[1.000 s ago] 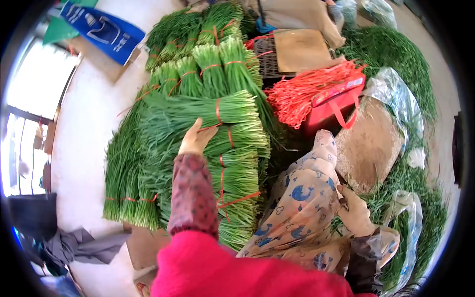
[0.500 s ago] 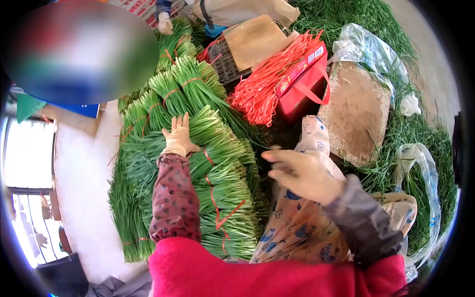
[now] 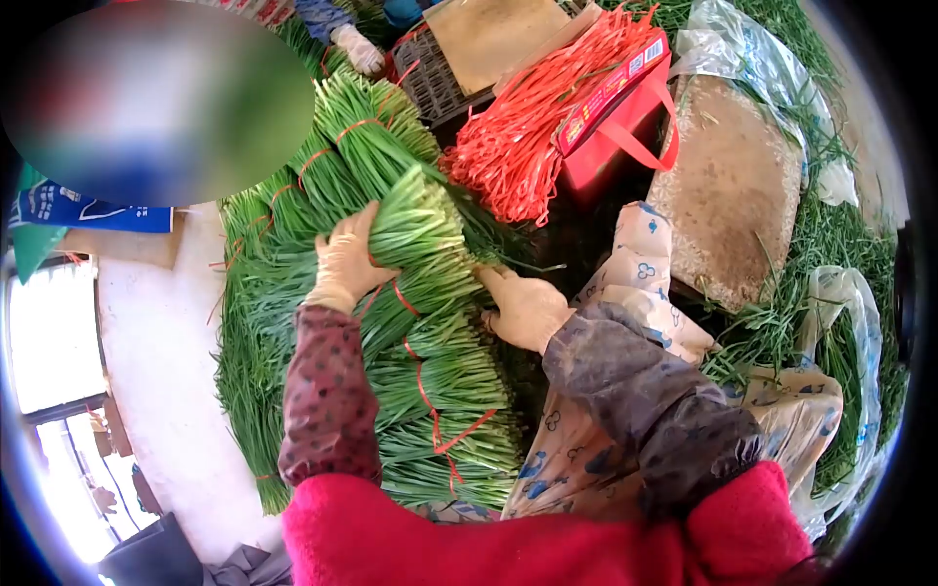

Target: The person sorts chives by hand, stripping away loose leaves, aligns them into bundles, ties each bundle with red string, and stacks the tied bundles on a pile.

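Observation:
Long green garlic chives (image 3: 420, 234) lie in tied bunches, their pale cut ends facing right. My left hand (image 3: 347, 259), in a thin pale glove, curls its fingers over the upper side of a loose-looking bunch, its thumb on the near side. At the cut ends of that bunch is my right hand (image 3: 528, 308), also gloved, with index finger and thumb apart and fingertips against the stalks. Some of its fingers are hidden. Red ties (image 3: 423, 391) cross the nearer bunches.
A red bag (image 3: 625, 132) holds many red tie strips (image 3: 518, 127). Beside it lies a worn board (image 3: 733, 195), with loose greens and clear plastic bags (image 3: 752, 59) around it. Another person's gloved hand (image 3: 358, 49) is at the far end. A patterned plastic sheet (image 3: 586, 439) covers my lap.
My right hand has come left and down to the cut ends of the chives. My left hand has curled from lying flat to gripping the bunch. The view has shifted slightly.

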Available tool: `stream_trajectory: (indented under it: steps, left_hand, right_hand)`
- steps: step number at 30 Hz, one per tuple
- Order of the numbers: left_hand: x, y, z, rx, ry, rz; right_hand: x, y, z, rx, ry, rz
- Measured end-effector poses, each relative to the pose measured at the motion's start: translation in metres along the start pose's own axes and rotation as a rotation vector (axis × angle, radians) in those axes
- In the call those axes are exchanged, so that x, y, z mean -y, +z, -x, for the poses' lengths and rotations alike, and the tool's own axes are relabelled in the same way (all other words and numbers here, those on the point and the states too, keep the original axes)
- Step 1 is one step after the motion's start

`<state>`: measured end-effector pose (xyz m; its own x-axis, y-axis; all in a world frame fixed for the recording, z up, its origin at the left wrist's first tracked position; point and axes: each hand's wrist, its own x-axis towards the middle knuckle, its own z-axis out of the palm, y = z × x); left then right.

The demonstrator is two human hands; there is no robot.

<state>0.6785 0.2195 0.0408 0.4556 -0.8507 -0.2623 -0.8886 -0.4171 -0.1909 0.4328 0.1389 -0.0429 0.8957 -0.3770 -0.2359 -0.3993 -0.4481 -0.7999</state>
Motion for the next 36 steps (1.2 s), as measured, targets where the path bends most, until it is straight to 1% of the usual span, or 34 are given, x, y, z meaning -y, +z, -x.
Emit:
stream_trajectory:
  steps: [1,2,4,5,6,7,8,9,10,11,12,13,15,16,17,18,20,21,22,23,25,26,27,28,29,30,31,32,33,34,35,36]
  left_hand:
    - [-0.006,0.008,-0.009,0.106,-0.107,0.011]
    - [-0.008,0.009,-0.016,0.098,-0.083,0.018]
    - [-0.005,0.01,-0.013,0.123,-0.106,0.032]
    - [0.002,0.013,-0.011,0.038,-0.025,0.131]
    - [-0.012,0.001,-0.018,0.064,0.074,0.235]
    - [-0.001,0.011,-0.017,0.024,0.195,0.341]
    - [-0.005,0.013,-0.016,0.06,0.152,0.37]
    - [-0.006,0.027,-0.018,0.031,0.207,0.431]
    - [0.007,0.029,-0.012,0.041,0.156,0.425]
    - [0.039,0.044,-0.007,-0.03,0.146,0.384]
    - [0.05,0.049,-0.004,-0.004,0.072,0.367]
    - [0.061,0.046,0.002,0.036,0.079,0.39]
    - [0.102,0.076,-0.044,0.193,0.205,0.553]
    - [0.063,0.046,-0.026,0.239,0.046,0.529]
    - [0.017,0.012,-0.005,0.284,-0.114,0.503]
    - [0.006,0.005,-0.004,0.283,-0.158,0.436]
    - [0.002,0.008,-0.023,0.271,-0.144,0.265]
    - [-0.009,-0.006,-0.028,0.234,-0.151,0.152]
    - [-0.015,-0.005,-0.037,0.246,-0.167,0.052]
    - [-0.021,-0.004,-0.045,0.26,-0.181,-0.041]
    - [-0.033,-0.013,-0.057,0.254,-0.19,-0.244]
    - [-0.045,-0.019,-0.062,0.231,-0.159,-0.328]
    - [-0.069,-0.028,-0.065,0.183,-0.093,-0.363]
    - [-0.098,-0.036,-0.067,0.133,-0.004,-0.344]
    - [-0.151,-0.052,-0.064,0.071,0.127,-0.245]
    - [-0.204,-0.067,-0.06,0.019,0.262,-0.155]
    - [-0.267,-0.081,-0.055,0.006,0.293,-0.133]
    - [-0.314,-0.083,-0.058,-0.054,0.44,-0.061]
    - [-0.367,-0.083,-0.059,-0.114,0.663,0.05]
    - [-0.42,-0.078,-0.06,-0.173,0.935,0.177]
    - [-0.47,-0.069,-0.059,-0.206,1.173,0.267]
    - [-0.519,-0.058,-0.054,-0.223,1.344,0.318]
  right_hand:
    - [0.001,-0.003,0.004,-0.01,0.008,0.002]
    - [0.0,-0.008,0.009,-0.026,0.028,0.002]
    - [-0.003,-0.016,0.016,0.02,0.077,0.024]
    - [-0.011,-0.009,0.019,-0.087,0.027,-0.003]
    - [-0.015,-0.012,0.025,-0.05,0.155,-0.047]
    - [-0.02,-0.013,0.026,-0.074,0.152,-0.099]
    - [-0.017,-0.033,0.034,0.004,0.198,-0.139]
    - [-0.022,-0.034,0.034,-0.016,0.182,-0.13]
    - [-0.017,-0.033,0.033,-0.029,0.152,-0.116]
    - [-0.009,-0.029,0.026,-0.035,0.112,-0.105]
    - [-0.004,-0.027,0.02,-0.036,0.079,-0.092]
    - [0.0,-0.027,0.018,-0.04,0.04,-0.091]
    - [-0.009,-0.045,0.028,-0.106,0.009,-0.137]
    - [-0.014,-0.057,0.049,-0.194,0.0,-0.183]
    - [-0.02,-0.071,0.081,-0.371,-0.053,-0.263]
    - [-0.027,-0.092,0.119,-0.412,-0.049,-0.289]
    - [-0.043,-0.13,0.197,-0.506,-0.046,-0.338]
    - [-0.076,-0.137,0.245,-0.594,-0.012,-0.319]
    - [-0.093,-0.137,0.284,-0.818,0.003,-0.163]
    - [-0.1,-0.146,0.327,-0.917,0.101,-0.173]
    - [-0.115,-0.157,0.416,-1.141,0.374,-0.253]
    - [-0.122,-0.16,0.454,-1.246,0.5,-0.302]
    - [-0.157,-0.152,0.485,-1.358,0.602,-0.142]
    - [-0.178,-0.148,0.51,-1.47,0.687,-0.098]
    - [-0.199,-0.141,0.534,-1.51,0.731,-0.122]
    - [-0.2,-0.146,0.546,-1.497,0.834,-0.138]
    - [-0.213,-0.147,0.557,-1.403,0.908,-0.021]
    - [-0.22,-0.153,0.557,-1.406,0.905,-0.036]
    - [-0.226,-0.16,0.554,-1.279,0.966,0.01]
    - [-0.234,-0.168,0.55,-1.151,1.025,0.059]
    - [-0.251,-0.17,0.543,-1.099,1.004,0.11]
    - [-0.258,-0.183,0.533,-1.012,1.053,0.045]
